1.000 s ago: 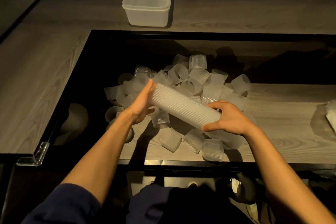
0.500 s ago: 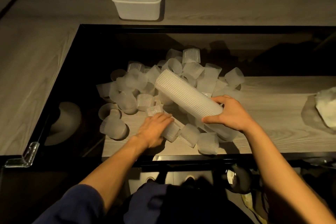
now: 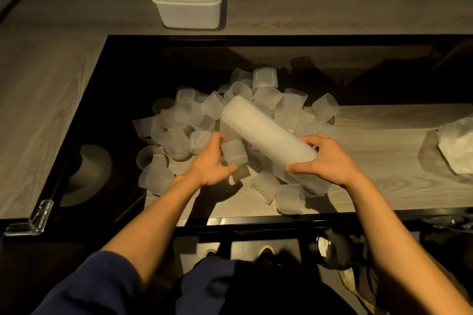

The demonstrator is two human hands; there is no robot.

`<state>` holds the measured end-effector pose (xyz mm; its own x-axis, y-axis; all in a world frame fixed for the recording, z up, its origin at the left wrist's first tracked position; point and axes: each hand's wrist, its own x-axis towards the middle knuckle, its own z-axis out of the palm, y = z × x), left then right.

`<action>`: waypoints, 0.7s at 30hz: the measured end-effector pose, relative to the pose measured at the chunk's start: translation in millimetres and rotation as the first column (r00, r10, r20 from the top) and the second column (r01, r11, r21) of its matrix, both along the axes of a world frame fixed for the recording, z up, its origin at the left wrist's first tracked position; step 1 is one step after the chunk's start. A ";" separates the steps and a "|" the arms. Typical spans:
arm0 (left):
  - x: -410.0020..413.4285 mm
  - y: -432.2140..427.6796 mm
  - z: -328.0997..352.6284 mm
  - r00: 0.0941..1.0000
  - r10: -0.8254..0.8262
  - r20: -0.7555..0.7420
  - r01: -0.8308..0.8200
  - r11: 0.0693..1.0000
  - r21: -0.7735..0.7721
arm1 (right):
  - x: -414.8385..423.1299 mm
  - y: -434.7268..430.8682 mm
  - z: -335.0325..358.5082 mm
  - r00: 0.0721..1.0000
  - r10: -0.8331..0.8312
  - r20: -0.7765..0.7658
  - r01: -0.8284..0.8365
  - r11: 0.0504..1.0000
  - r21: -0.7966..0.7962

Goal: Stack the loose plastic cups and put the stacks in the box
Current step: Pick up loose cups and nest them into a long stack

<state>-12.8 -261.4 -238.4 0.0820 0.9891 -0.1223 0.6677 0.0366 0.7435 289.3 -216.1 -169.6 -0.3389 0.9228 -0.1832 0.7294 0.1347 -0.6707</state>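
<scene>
Half a second before, the left hand [image 3: 208, 166] had lain palm-down on the pile [image 3: 189, 112] of loose cups. It had since lifted, and it now pinched 1 ribbed cup [image 3: 234, 151] between thumb and curled fingers, just beside the lower half of the stack [image 3: 263, 130]. A full second before, that same hand had been pressed against the stack's far end.

The right hand [image 3: 330, 161] had kept its place, fingers and thumb wrapped round the near end of the stack. It held the stack tilted above the pile with its far end pointing up and left.

The box [image 3: 186, 13] stood open on the far counter [image 3: 332, 15], well apart from both hands. A crumpled clear bag [image 3: 457, 151] lay at the right edge.
</scene>
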 end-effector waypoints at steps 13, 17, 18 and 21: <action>-46.2 28.6 68.2 0.674 0.397 0.623 -0.416 0.901 -0.124 | -11.0 -0.3 5.9 0.997 0.068 -0.047 -0.068 0.998 -0.008; -43.3 26.1 78.3 0.704 0.383 0.597 -0.422 0.903 -0.082 | -15.9 -1.9 6.7 0.994 0.098 -0.057 -0.098 0.995 0.009; -43.7 26.0 80.7 0.701 0.375 0.607 -0.416 0.906 -0.081 | -16.6 -1.9 6.8 0.993 0.101 -0.067 -0.100 0.995 0.010; -47.1 26.2 85.7 0.704 0.392 0.592 -0.424 0.901 -0.092 | -19.0 -1.3 7.0 0.990 0.121 -0.070 -0.121 0.993 0.003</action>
<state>-59.8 -235.2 -152.7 -0.2919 0.9461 -0.1402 0.0317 0.1560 0.9872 270.3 -217.4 -162.6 -0.4602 0.8739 -0.1565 0.6589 0.2181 -0.7199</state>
